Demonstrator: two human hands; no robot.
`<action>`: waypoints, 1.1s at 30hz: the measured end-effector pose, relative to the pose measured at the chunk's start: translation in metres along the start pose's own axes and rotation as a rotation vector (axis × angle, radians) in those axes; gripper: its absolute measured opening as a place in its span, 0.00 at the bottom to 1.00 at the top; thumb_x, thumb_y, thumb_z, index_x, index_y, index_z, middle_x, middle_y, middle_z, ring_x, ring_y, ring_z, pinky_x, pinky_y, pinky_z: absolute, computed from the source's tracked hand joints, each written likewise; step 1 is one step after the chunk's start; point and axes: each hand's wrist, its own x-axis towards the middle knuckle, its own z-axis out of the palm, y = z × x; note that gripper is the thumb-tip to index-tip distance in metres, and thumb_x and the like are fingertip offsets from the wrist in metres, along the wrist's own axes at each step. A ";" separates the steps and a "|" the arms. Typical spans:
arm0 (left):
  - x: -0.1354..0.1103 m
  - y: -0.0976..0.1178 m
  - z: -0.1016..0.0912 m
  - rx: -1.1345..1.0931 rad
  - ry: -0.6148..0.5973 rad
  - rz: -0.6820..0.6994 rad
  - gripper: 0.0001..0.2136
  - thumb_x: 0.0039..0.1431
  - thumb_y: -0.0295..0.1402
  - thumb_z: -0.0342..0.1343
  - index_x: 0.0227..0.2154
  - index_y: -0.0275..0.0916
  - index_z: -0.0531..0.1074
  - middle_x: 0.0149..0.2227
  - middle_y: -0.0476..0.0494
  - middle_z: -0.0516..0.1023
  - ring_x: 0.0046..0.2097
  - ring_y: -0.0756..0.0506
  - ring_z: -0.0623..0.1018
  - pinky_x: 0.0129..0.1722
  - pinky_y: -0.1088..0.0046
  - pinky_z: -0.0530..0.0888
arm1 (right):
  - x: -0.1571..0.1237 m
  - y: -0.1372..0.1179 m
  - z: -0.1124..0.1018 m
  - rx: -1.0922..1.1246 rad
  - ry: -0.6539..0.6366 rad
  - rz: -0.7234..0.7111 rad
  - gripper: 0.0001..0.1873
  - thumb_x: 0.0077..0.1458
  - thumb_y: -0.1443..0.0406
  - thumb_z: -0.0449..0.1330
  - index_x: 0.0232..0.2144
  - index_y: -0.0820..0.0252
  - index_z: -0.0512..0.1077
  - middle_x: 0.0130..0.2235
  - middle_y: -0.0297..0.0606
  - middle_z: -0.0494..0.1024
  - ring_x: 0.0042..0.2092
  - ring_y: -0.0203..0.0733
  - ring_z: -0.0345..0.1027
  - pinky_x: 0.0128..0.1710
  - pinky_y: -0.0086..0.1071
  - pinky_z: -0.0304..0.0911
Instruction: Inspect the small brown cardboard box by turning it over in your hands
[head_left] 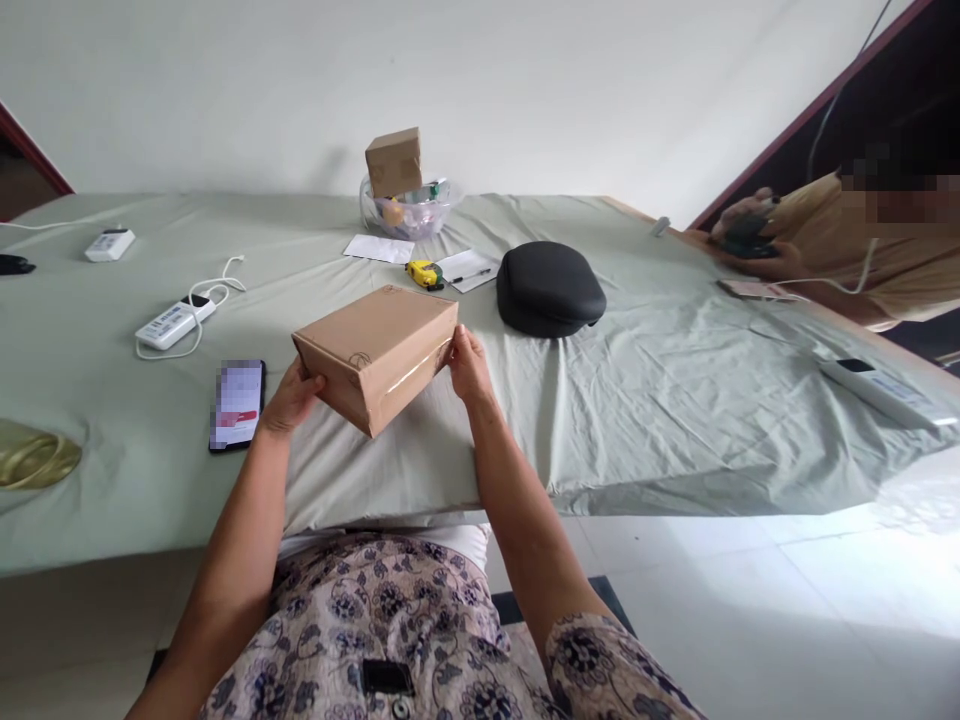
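Observation:
A brown cardboard box (379, 335), its lid closed, is held tilted above the cloth near the table's front edge. My left hand (291, 397) grips its left end, with the thumb on the side. At the opposite end, my right hand (468, 362) pinches the right corner. A pale strip runs along the box's near side. Left of my left hand lies a phone (238, 405) with its screen lit. Beyond my right hand sits a black zip case (551, 288).
A clear plastic basket (442, 212) with a smaller cardboard box (394, 163) on top stands by the wall. Nearby are a yellow tape measure (425, 274) and papers with a pen. White power banks (176, 322) with cables lie left. Another person (817, 240) is at the right edge.

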 end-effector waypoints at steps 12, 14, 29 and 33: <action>0.003 -0.007 0.022 -0.375 0.065 -0.034 0.35 0.43 0.44 0.78 0.56 0.44 0.75 0.56 0.42 0.82 0.62 0.36 0.78 0.62 0.57 0.76 | -0.001 0.008 0.006 0.128 -0.079 -0.039 0.35 0.50 0.41 0.67 0.55 0.47 0.71 0.52 0.37 0.81 0.51 0.44 0.75 0.51 0.40 0.72; 0.003 -0.010 0.026 -0.431 0.091 -0.053 0.33 0.43 0.42 0.79 0.53 0.45 0.76 0.54 0.43 0.83 0.59 0.38 0.80 0.60 0.58 0.77 | 0.000 0.012 0.008 0.099 -0.096 -0.067 0.40 0.49 0.40 0.68 0.60 0.46 0.68 0.55 0.40 0.80 0.54 0.47 0.75 0.55 0.44 0.72; 0.011 -0.026 0.025 -0.203 0.296 0.090 0.37 0.39 0.46 0.78 0.55 0.50 0.73 0.59 0.43 0.79 0.60 0.38 0.77 0.57 0.58 0.77 | -0.033 0.007 0.038 -0.393 -0.342 -0.390 0.46 0.55 0.33 0.57 0.68 0.47 0.64 0.72 0.50 0.62 0.74 0.58 0.55 0.69 0.57 0.60; 0.011 -0.026 0.024 -0.132 0.303 0.107 0.39 0.39 0.48 0.78 0.57 0.51 0.71 0.59 0.43 0.78 0.60 0.39 0.77 0.59 0.58 0.76 | -0.030 0.003 0.033 -0.386 -0.392 -0.349 0.47 0.53 0.32 0.60 0.66 0.48 0.67 0.70 0.50 0.66 0.71 0.58 0.60 0.65 0.55 0.65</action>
